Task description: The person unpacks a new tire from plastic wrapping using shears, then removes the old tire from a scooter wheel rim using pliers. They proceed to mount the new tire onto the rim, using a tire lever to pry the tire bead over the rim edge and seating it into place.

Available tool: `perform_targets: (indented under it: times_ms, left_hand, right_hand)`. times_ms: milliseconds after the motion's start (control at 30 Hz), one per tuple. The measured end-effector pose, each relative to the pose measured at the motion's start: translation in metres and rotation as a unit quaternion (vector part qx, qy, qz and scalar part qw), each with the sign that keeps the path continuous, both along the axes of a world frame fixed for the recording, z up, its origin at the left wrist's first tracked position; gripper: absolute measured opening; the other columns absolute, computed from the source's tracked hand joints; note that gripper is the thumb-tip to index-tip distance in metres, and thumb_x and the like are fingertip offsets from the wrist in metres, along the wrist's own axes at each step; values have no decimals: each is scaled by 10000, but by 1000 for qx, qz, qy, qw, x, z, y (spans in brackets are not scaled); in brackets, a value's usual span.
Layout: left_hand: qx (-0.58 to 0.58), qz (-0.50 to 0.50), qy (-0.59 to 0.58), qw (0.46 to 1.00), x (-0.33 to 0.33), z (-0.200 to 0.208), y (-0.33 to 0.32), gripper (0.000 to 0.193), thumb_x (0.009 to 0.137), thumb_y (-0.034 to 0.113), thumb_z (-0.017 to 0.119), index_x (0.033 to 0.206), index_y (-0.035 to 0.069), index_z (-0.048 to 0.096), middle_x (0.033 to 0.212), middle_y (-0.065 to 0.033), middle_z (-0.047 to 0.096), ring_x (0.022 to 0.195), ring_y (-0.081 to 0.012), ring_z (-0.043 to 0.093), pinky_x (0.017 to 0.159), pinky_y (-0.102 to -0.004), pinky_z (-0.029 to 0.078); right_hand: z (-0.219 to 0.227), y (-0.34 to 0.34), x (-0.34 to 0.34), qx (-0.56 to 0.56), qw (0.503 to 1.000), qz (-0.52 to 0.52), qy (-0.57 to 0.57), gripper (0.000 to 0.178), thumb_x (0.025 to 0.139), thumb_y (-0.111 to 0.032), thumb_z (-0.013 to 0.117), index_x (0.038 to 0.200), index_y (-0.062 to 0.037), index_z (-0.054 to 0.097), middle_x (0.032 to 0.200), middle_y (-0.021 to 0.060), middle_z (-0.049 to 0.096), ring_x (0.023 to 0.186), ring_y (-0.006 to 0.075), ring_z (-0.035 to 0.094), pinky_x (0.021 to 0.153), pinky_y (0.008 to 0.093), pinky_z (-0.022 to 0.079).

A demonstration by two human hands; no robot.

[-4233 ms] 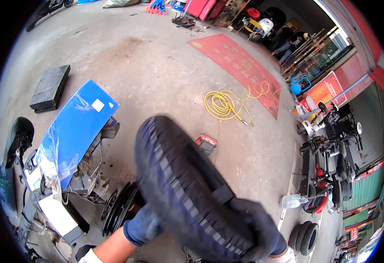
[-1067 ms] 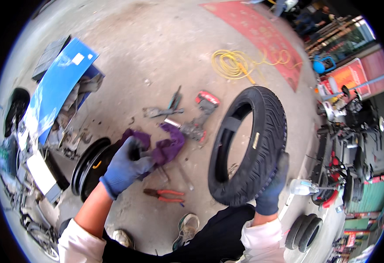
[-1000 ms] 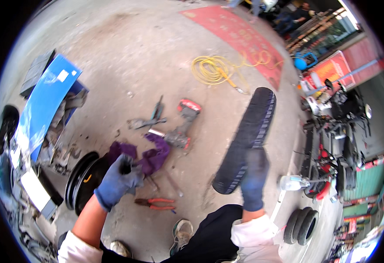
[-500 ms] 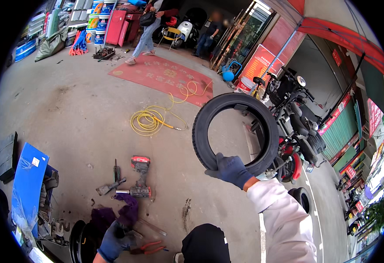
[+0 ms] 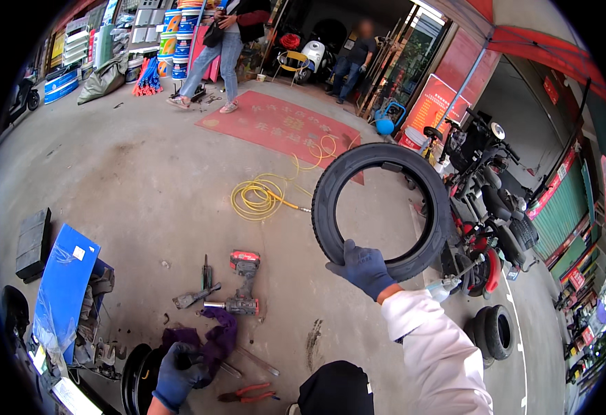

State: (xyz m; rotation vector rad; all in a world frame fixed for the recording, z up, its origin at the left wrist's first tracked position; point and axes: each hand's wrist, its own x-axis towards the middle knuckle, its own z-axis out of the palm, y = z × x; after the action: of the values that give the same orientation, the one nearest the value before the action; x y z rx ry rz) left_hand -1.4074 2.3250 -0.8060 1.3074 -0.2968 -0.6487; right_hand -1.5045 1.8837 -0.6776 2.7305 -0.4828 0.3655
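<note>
A black tyre [image 5: 326, 218] is held up off the ground, tilted, in front of me. My right hand [image 5: 366, 270], in a dark glove, grips its lower edge with the thumb on the near side. Low on the left, my gloved left hand [image 5: 178, 377] is curled beside a black wheel rim [image 5: 131, 377] and a purple cloth [image 5: 221, 339]; what its fingers hold, if anything, I cannot make out. Near it lie red-handled pliers [image 5: 247, 395] and a metal rod [image 5: 260, 361]. A red-and-black cordless impact wrench [image 5: 245, 285] rests farther out on the concrete.
Left stands a blue panel [image 5: 64, 287] with scrap behind it. A coiled yellow air hose [image 5: 258, 200] lies near a red mat [image 5: 268, 117]. Parked scooters [image 5: 486, 207] and stacked tyres [image 5: 500, 332] are at right. A person [image 5: 228, 55] walks beyond the mat; another [image 5: 351, 66] is by the doorway.
The view has shifted, so the ground and tools appear farther right. My right hand still grips the tyre, and my left stays by the rim. The walking person has moved left.
</note>
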Motion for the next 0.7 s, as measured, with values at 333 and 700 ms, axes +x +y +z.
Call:
perform_targets:
  times_ms: [333, 700]
  left_hand:
    - [319, -143, -43, 936, -17, -71, -57, 387, 792, 387, 738, 750, 9, 668, 656, -103, 682, 600, -199, 674, 591, -333, 542]
    - [135, -467, -128, 865, -118, -142, -214, 500, 835, 519, 608, 1040, 66, 657, 939, -137, 697, 923, -304, 648, 798, -407, 506]
  right_hand:
    - [53, 84, -10, 632, 663, 134, -379, 325, 894, -284, 641, 958, 32, 604, 822, 51, 655, 735, 118, 573, 655, 290, 474]
    - [32, 185, -7, 804, 465, 182, -322, 212, 880, -163, 616, 943, 18, 526, 633, -32, 473, 559, 21, 393, 487, 210, 293]
